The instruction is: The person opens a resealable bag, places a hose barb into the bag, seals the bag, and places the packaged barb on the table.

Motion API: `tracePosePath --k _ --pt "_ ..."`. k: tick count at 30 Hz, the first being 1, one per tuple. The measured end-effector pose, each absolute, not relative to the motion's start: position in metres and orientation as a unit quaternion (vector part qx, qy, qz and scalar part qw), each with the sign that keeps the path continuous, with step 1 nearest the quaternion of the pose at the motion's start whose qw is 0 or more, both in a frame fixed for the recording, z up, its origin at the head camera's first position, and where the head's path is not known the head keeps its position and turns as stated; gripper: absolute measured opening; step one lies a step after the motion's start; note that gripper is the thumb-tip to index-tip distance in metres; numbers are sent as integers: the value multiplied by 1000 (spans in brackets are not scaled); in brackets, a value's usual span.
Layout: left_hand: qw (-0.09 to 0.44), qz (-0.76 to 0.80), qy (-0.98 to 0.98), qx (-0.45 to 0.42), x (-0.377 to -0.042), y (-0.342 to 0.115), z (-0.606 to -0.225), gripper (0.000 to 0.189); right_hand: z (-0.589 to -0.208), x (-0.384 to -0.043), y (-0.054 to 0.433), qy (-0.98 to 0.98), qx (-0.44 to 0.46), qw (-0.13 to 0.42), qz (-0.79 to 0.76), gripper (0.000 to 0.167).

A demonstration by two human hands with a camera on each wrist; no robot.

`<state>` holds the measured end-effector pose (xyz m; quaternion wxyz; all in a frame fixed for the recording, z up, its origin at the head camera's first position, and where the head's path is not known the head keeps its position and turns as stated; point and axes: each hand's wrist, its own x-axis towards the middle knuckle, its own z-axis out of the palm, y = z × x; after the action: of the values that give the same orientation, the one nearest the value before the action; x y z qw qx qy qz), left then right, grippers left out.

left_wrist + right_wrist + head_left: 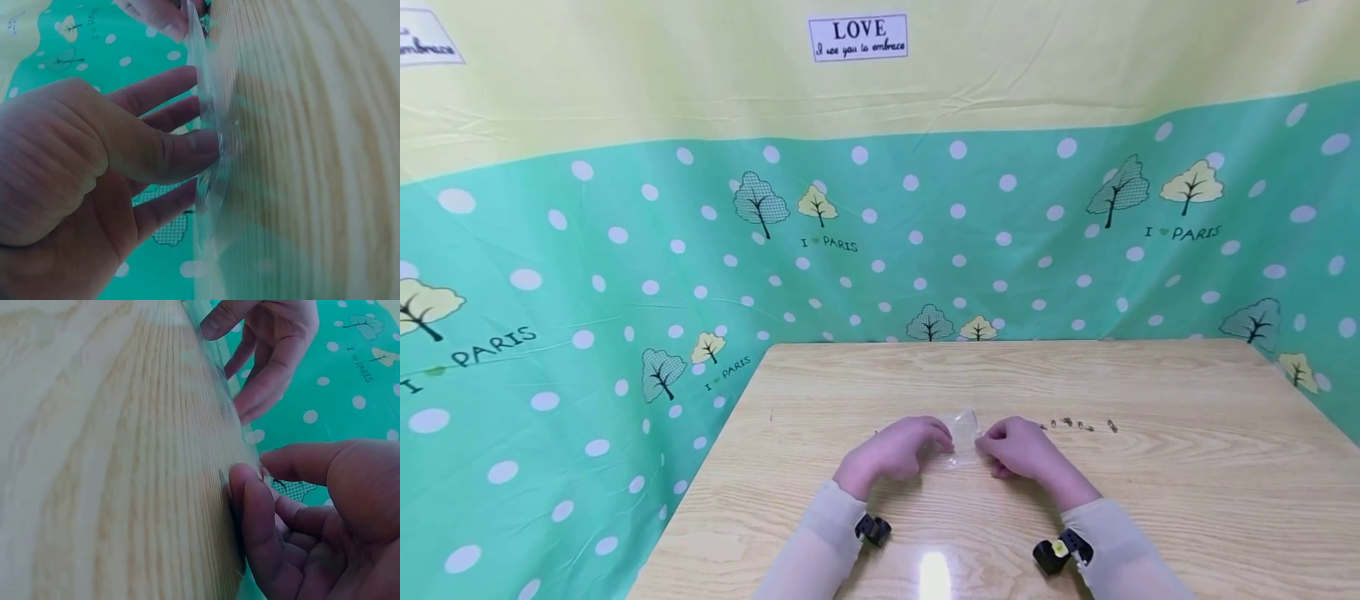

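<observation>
Clear bag (966, 427) lies between fingers (937, 431) of left hand (901, 445) and right hand (1021, 448)

We can't name the tiny bits (1067, 422). The left wrist view cuts off part of the right hand (157, 15).

Looks like some curtained-off corner with a pale wood-grain table (1187, 500) in it, but tbh I can't tell if it's in a home or somewhere else. The giveaway is the creased fabric (647, 242) hanging behind and beside the tabletop, teal with white dots, printed trees (761, 200) and "PARIS" (plus a "LOVE" label (858, 38) on the yellow part up top).
</observation>
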<state>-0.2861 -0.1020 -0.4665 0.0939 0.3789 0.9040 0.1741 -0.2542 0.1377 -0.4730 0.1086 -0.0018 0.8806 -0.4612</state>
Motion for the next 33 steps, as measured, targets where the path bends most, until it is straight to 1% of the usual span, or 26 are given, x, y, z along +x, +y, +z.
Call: tracePosePath --k 4,7,9,14,16,19,24,30,33 --pt "101 182 902 379 -288 -106 -467 69 -475 -254 137 868 -9 114 -484 15" --pt "95 200 901 373 -290 -107 -468 65 -476 -254 137 862 -11 115 -493 12" --pt "85 217 902 363 -290 -104 -468 55 -477 -254 137 861 -12 115 -495 11" --pt "44 271 908 317 -290 -86 -468 24 -477 -254 138 861 -14 115 -495 11" --pt "36 297 908 294 -291 -76 -469 20 -477 -255 138 860 -16 116 -496 12" --pt "38 323 907 266 -290 -64 -470 13 -478 -255 138 857 -19 120 -500 13" --pt "48 348 905 239 -288 -50 -471 13 -478 -254 139 856 -32 126 -500 14" --pt "80 369 902 207 -290 -46 -474 26 -477 -256 142 848 -45 140 -510 17" --pt "99 376 899 202 -291 -47 -474 27 -478 -259 145 839 -47 152 -520 17"
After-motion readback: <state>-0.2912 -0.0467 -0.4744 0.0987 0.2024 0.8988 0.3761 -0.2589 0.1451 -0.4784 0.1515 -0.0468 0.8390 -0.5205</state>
